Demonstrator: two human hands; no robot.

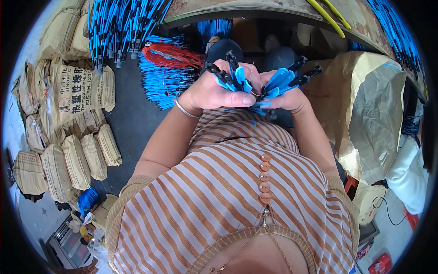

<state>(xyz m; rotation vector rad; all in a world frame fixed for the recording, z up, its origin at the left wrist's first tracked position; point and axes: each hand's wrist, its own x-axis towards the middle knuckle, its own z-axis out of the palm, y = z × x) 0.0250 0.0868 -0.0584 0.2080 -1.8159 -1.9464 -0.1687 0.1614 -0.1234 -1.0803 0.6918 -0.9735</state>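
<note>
My left hand point(218, 91) is closed around a bunch of blue cables with black plug ends point(230, 73), held in front of my chest. A thin bracelet sits on that wrist. My right hand point(288, 93) grips the other part of the same bunch, where blue flat tips and black plugs point(292, 78) fan out to the right. The two hands touch at the thumbs. The lower part of the bunch is hidden behind my fingers.
More blue cables hang from a bench edge point(118, 32) and lie in a heap with a red bundle point(171, 55) on the dark floor. Stacked tan sacks point(73, 137) fill the left. A large brown paper bag point(369, 109) stands at the right.
</note>
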